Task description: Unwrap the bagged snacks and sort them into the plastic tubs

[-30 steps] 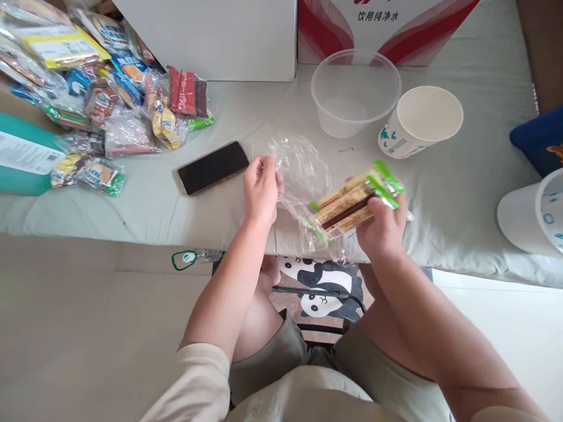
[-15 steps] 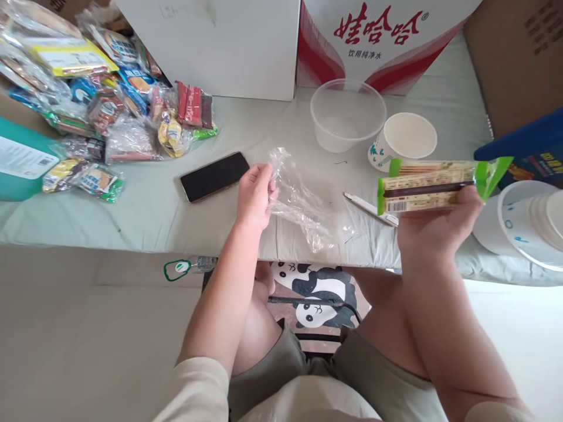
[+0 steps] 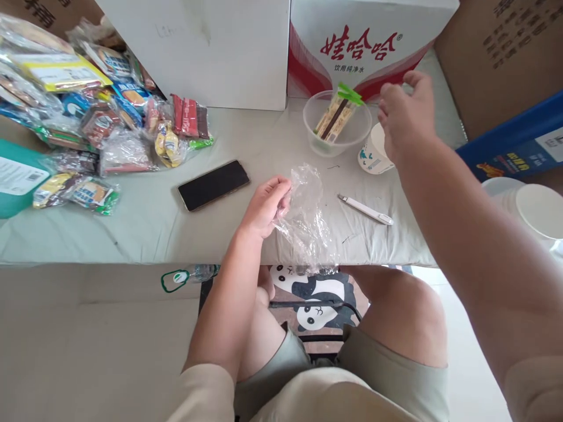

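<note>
My left hand [image 3: 269, 205] is closed on a crumpled clear plastic bag [image 3: 308, 217], which hangs down over the table's front edge. Fingers apart and with nothing in them, my right hand [image 3: 407, 114] hovers above a white paper cup [image 3: 373, 153] and hides part of it. Left of that hand, a clear plastic bowl [image 3: 336, 146] holds the snack packs [image 3: 336, 117] with green ends, which lean tilted against its rim. A white utility knife [image 3: 366, 210] lies on the cloth between the bag and the cup.
A black phone [image 3: 214, 184] lies left of my left hand. Wrapped snacks [image 3: 105, 117] are heaped at the left beside a teal container [image 3: 20, 179]. Cartons, one a white and red box [image 3: 360, 47], line the back. A stack of white cups [image 3: 539, 211] stands at the right.
The green-ended snack packs have gone from my right hand into the clear bowl. My right hand has moved up and opened. My left hand still holds the plastic bag.
</note>
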Tool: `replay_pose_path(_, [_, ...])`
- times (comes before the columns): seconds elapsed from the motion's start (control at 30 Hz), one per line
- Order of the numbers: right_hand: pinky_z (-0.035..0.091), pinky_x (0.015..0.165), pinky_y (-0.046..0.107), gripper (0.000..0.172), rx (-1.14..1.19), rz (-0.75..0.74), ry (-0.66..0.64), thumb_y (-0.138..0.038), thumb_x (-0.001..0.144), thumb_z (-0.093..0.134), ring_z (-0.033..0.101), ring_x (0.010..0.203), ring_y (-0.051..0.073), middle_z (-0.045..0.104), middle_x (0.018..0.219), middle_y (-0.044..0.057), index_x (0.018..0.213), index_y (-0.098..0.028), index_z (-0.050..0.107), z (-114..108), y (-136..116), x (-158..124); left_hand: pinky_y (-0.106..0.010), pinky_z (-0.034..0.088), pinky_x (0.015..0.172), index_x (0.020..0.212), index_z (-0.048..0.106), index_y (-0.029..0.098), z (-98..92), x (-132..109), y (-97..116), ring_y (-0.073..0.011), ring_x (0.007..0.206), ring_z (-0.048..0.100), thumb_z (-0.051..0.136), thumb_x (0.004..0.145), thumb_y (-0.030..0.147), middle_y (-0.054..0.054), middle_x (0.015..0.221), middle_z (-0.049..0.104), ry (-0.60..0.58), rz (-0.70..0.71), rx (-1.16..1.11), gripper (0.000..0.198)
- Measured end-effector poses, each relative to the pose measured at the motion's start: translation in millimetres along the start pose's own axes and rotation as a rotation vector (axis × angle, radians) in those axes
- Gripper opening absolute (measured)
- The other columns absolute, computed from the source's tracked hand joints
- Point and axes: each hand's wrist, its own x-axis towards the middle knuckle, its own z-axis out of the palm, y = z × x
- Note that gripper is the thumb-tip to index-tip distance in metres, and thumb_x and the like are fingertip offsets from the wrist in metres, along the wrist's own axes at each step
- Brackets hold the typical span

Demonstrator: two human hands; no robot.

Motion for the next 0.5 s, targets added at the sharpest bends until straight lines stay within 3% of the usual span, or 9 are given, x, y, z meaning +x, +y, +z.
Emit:
replay_pose_path(0.03, [0.052, 0.096, 0.032, 0.035, 0.029, 0.043, 0.050, -0.013, 0.090, 0.059, 0.062, 0.093, 0.009, 0.060, 0.113, 0.003, 0.119, -0.023, 0.043, -4.9, 1.8, -23.9, -0.015, 0.018, 0.036, 0.075, 0.053, 0.020, -0.5, -0.3, 0.0, -0.0011, 0.038, 0.035, 0.069, 0.088, 0.034, 0.009, 0.054, 0.044, -0.011, -0.015, 0.004, 0.025])
replay_pose_path(0.13, [0.056, 0.095, 0.034, 0.033, 0.099, 0.084, -0.042, -0.015, 0.084, 0.063, 0.070, 0.098, 0.013, 0.065, 0.116, 0.003, 0.113, -0.024, 0.051, -20.0, 15.0, -112.1, -0.016, 0.018, 0.036, 0.077, 0.052, 0.021, -1.1, -0.6, 0.3, -0.0014, 0.037, 0.033, 0.069, 0.089, 0.037, 0.009, 0.052, 0.045, -0.053, -0.051, 0.010, 0.027])
replay_pose_path(0.2, [0.056, 0.103, 0.041, 0.030, 0.148, 0.123, -0.138, -0.029, 0.085, 0.070, 0.071, 0.110, 0.018, 0.067, 0.119, 0.003, 0.111, -0.029, 0.055, -25.6, 28.0, -163.7, -0.015, 0.019, 0.036, 0.078, 0.050, 0.021, 0.9, -0.9, -0.4, -0.0015, 0.036, 0.032, 0.068, 0.090, 0.037, 0.009, 0.050, 0.046, -0.103, -0.081, 0.006, 0.027])
replay_pose_path(0.27, [0.053, 0.113, 0.047, 0.042, 0.202, 0.152, -0.227, -0.045, 0.082, 0.078, 0.068, 0.124, 0.023, 0.067, 0.128, 0.005, 0.114, -0.031, 0.056, -25.7, 39.1, -195.8, -0.015, 0.018, 0.036, 0.078, 0.048, 0.022, 5.9, -2.4, -2.5, -0.0015, 0.034, 0.030, 0.067, 0.091, 0.037, 0.010, 0.048, 0.046, -0.170, -0.139, -0.012, 0.027])
replay_pose_path(0.33, [0.047, 0.121, 0.051, 0.065, 0.275, 0.168, -0.331, -0.058, 0.074, 0.086, 0.060, 0.139, 0.027, 0.063, 0.143, 0.008, 0.125, -0.033, 0.054, -22.2, 44.4, -207.0, -0.015, 0.016, 0.034, 0.079, 0.047, 0.023, 13.4, -5.3, -6.0, -0.0017, 0.031, 0.027, 0.068, 0.090, 0.040, 0.010, 0.046, 0.045, -0.258, -0.204, -0.033, 0.029])
replay_pose_path(0.4, [0.050, 0.118, 0.050, 0.086, 0.354, 0.184, -0.456, -0.063, 0.066, 0.091, 0.061, 0.138, 0.027, 0.063, 0.145, 0.007, 0.136, -0.036, 0.049, -18.8, 43.6, -204.4, -0.015, 0.016, 0.033, 0.080, 0.049, 0.023, 20.9, -8.4, -10.1, -0.0024, 0.030, 0.026, 0.072, 0.087, 0.046, 0.011, 0.044, 0.045, -0.354, -0.246, -0.045, 0.033])
replay_pose_path(0.47, [0.063, 0.093, 0.042, 0.082, 0.388, 0.238, -0.585, -0.063, 0.067, 0.091, 0.075, 0.102, 0.022, 0.074, 0.118, 0.004, 0.134, -0.034, 0.054, -17.8, 38.9, -197.3, -0.016, 0.018, 0.032, 0.081, 0.052, 0.022, 25.2, -10.0, -13.5, -0.0035, 0.029, 0.029, 0.076, 0.084, 0.052, 0.010, 0.044, 0.045, -0.425, -0.262, -0.030, 0.038])
replay_pose_path(0.5, [0.063, 0.073, 0.035, 0.071, 0.380, 0.277, -0.618, -0.065, 0.070, 0.089, 0.072, 0.077, 0.018, 0.075, 0.096, 0.001, 0.125, -0.031, 0.061, -18.4, 36.2, -194.0, -0.017, 0.019, 0.032, 0.081, 0.053, 0.022, 25.4, -9.7, -14.7, -0.0037, 0.030, 0.031, 0.076, 0.083, 0.052, 0.009, 0.045, 0.046, -0.413, -0.259, -0.016, 0.038])
